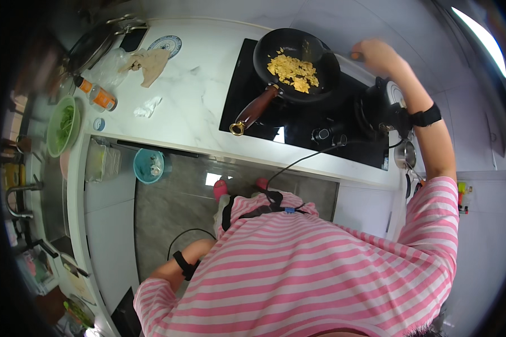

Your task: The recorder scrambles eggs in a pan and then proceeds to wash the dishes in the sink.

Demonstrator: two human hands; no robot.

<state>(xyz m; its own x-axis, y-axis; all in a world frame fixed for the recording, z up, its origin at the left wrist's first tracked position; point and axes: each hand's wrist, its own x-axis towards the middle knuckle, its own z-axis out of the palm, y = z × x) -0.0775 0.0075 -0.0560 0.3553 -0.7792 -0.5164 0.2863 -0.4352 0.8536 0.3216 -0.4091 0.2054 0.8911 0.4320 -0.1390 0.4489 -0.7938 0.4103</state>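
My right hand (375,54), somewhat blurred, is closed around the dark handle of a spatula (341,53) at the upper right. The spatula reaches leftward into a black frying pan (328,78), its blade against the inner wall. Chopped yellow scrambled egg (293,71) lies in the pan, left of the blade. The pan rests on a black glass cooktop (244,80), and its brown handle with a brass-coloured ring points toward the front left. My left arm hangs at my side; its hand is hidden behind my striped shirt.
A black pot (375,107) stands right of the pan. On the counter (194,84) lie a crumpled tissue (148,107), a beige cloth (154,63), an orange-labelled bottle (103,97) and a patterned plate (173,42). A green basket (74,135) holds leafy greens. Below hangs a blue bin (145,179).
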